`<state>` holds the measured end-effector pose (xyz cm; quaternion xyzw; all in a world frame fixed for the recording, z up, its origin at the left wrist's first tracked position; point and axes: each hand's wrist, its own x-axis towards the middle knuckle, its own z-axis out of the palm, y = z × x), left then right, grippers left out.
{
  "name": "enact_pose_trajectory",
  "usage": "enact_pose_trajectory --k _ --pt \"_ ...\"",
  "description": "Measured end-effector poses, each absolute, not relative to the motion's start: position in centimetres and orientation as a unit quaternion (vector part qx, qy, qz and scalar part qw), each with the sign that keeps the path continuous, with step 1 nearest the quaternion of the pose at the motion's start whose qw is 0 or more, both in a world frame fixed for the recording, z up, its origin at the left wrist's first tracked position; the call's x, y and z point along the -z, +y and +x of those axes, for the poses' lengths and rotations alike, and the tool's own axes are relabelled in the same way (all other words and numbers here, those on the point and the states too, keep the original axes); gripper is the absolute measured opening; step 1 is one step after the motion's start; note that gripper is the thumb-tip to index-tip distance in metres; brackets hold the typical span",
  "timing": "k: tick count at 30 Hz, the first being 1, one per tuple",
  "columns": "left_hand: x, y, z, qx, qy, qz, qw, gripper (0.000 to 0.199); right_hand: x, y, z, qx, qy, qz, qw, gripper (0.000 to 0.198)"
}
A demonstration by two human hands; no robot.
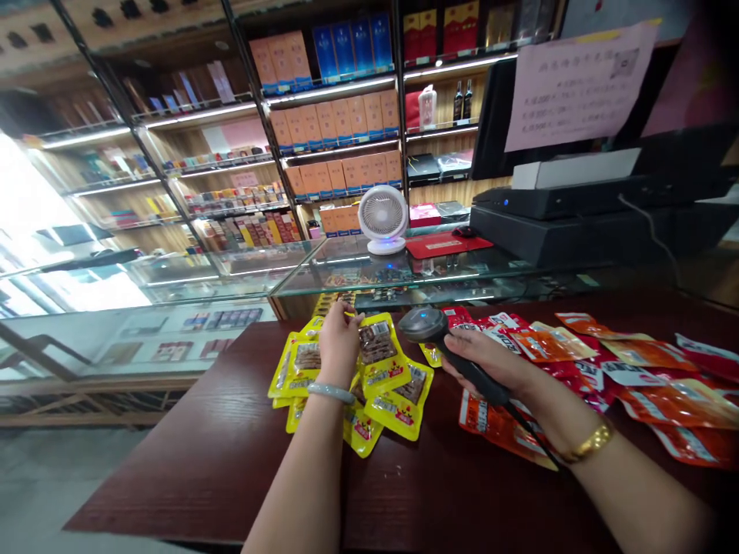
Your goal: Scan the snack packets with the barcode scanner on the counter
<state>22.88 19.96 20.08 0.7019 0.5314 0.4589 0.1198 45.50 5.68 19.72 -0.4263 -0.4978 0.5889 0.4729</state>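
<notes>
My right hand (485, 358) is wrapped around the handle of a black barcode scanner (424, 325), whose head shows a small blue light. The scanner points left toward a yellow snack packet (378, 354) with a clear window and a barcode at its top. My left hand (339, 332) pinches that packet at its upper left edge; the fingertips are partly hidden. Beneath and around the left hand lies a pile of similar yellow packets (404, 408). Red and orange snack packets (554, 342) are spread to the right, some under my right forearm.
The dark wooden counter (231, 462) meets a glass display case (340, 265) at the back. On the glass stand a white fan (382, 219), a red mat (447, 244) and black checkout equipment (554, 227) with a paper sign (577, 88). Stocked shelves (340, 92) line the wall.
</notes>
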Motion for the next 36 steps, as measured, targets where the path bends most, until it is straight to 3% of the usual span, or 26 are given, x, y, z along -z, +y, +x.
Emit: enact_pose_trajectory --k 13,20,22,25,27,31,36 --pt "-19.2 19.3 24.5 -0.504 0.473 0.677 0.254 0.013 -19.9 5.4 45.6 -0.591 -0.486 -0.431 0.478 0.043" --pt "-17.4 17.4 29.7 -0.471 0.402 0.505 0.600 0.033 -20.4 5.4 46.2 -0.581 -0.477 -0.439 0.492 0.046" --pt "-17.4 16.9 30.6 -0.450 0.345 0.520 0.639 0.037 -20.6 5.4 46.2 -0.580 -0.472 -0.452 0.486 0.047" --pt "-17.8 17.1 29.7 -0.442 0.335 0.616 0.559 0.030 -20.8 5.4 46.3 -0.583 -0.468 -0.454 0.485 0.047" --pt "-18.1 17.6 28.0 -0.402 0.386 0.726 0.403 0.028 -20.7 5.4 46.4 -0.586 -0.466 -0.451 0.486 0.046" --pt "-18.1 18.2 25.1 -0.208 0.468 0.853 0.097 0.021 -20.6 5.5 46.7 -0.590 -0.457 -0.463 0.479 0.046" --pt "-17.4 17.8 25.2 -0.123 0.472 0.872 0.034 0.034 -20.4 5.5 46.7 -0.591 -0.451 -0.470 0.477 0.045"
